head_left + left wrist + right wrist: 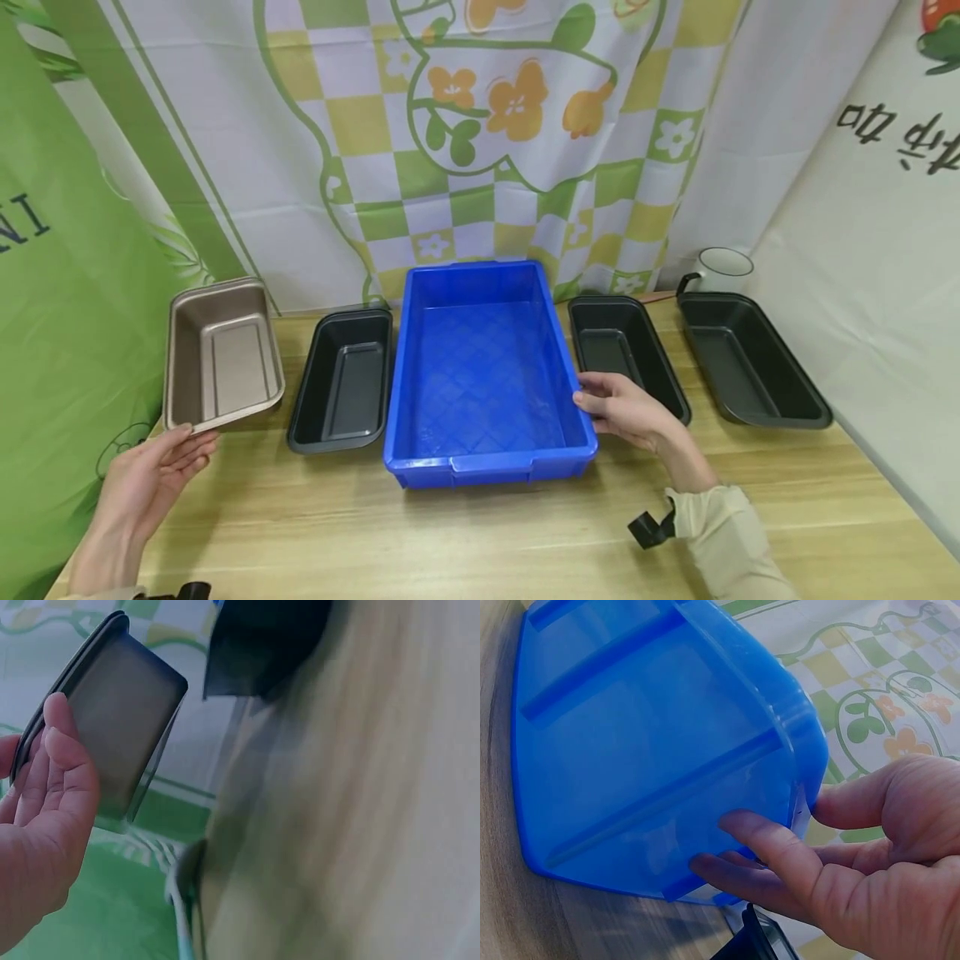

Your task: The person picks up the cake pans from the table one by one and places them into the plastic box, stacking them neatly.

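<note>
At the left of the head view, my left hand [146,479] pinches the near rim of a bronze loaf pan [243,358], thumb over the edge and fingers beneath. The left wrist view shows this pan [124,712] raised off the table and tilted, its outer side facing that camera. My right hand [626,410] holds the right rim of a blue plastic bin [480,379] with nothing inside. Seen from the right wrist, the thumb lies over the rim while the fingers [776,847] press the ribbed outer wall of the bin [652,765].
A black loaf pan [352,387] stands between the bronze pan and the bin. Two more, a nearer black pan [622,342] and a farther black pan [750,367], sit right of the bin. Behind them is a white mug [723,271]. Curtains [480,208] hang along the wooden table's [487,542] back.
</note>
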Demonstrator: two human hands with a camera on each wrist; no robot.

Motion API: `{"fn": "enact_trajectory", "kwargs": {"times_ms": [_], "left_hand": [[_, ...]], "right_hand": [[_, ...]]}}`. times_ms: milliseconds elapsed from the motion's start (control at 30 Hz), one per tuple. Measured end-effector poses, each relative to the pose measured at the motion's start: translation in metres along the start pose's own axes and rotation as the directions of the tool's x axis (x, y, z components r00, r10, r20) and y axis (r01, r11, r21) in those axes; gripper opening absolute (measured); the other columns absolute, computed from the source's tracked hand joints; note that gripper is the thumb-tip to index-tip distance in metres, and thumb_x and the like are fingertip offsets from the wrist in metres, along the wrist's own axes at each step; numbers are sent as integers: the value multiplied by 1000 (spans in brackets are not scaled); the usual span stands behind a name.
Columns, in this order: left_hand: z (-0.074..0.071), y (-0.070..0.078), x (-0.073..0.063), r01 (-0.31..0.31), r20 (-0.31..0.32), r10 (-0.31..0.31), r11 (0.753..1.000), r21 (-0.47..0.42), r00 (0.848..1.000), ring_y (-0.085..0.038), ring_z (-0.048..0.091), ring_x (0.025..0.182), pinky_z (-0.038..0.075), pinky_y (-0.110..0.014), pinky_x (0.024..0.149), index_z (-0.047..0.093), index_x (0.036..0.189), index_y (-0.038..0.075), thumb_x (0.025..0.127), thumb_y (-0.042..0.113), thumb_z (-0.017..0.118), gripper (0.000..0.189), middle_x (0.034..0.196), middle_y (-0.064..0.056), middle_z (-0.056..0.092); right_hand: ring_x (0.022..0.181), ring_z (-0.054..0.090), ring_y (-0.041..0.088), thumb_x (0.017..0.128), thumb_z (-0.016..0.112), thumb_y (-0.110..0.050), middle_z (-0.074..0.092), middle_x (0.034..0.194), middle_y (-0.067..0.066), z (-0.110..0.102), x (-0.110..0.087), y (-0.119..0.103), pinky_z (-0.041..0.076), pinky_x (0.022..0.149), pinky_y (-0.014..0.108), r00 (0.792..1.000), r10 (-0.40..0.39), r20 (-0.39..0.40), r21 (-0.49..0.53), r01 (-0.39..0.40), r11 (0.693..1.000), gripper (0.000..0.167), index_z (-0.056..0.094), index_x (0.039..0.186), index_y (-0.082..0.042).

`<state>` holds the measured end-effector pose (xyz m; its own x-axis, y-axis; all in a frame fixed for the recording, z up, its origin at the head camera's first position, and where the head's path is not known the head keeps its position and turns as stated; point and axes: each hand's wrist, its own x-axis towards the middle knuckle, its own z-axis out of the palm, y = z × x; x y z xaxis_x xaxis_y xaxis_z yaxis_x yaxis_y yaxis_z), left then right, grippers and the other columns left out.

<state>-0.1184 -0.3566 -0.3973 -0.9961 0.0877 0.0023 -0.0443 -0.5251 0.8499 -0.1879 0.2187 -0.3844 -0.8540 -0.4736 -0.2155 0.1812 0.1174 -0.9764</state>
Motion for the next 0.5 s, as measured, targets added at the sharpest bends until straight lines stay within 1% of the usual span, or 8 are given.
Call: {"fn": "enact_trajectory", "kwargs": {"times_ms": [100,233,400,500], "left_hand": [[18,3,10,-41,24,41,999,-7,999,-26,70,88,57,-30,79,69,99,-5,102,-1,38,32,96,-20,71],[43,1,22,-79,77,80,997,-15,994,-27,71,87,57,-30,79,70,99,-6,102,-3,37,33,96,-20,71],[75,-8,39,-95,125,92,995,18,988,-24,71,85,57,-28,77,71,99,-4,102,-1,39,33,94,-17,72],[93,-15,50,-93,138,85,995,48,987,-22,71,84,57,-27,75,72,97,-3,102,1,41,32,92,-15,73]], "right_hand": [[105,62,37,102,43,-6,44,130,39,-1,-1,0,55,85,43,1000,-3,-1,-5,3,1000,51,22,141,18],[106,61,38,102,43,-7,44,130,39,-1,-1,0,55,85,43,1000,-7,0,-4,7,1000,52,22,141,18],[106,61,38,102,44,-7,45,130,38,0,-1,1,55,85,42,1000,-5,4,-1,5,1000,52,22,142,18],[106,61,38,102,43,-7,44,130,39,0,-1,1,55,85,43,1000,-6,2,0,6,1000,51,22,142,18]]}}
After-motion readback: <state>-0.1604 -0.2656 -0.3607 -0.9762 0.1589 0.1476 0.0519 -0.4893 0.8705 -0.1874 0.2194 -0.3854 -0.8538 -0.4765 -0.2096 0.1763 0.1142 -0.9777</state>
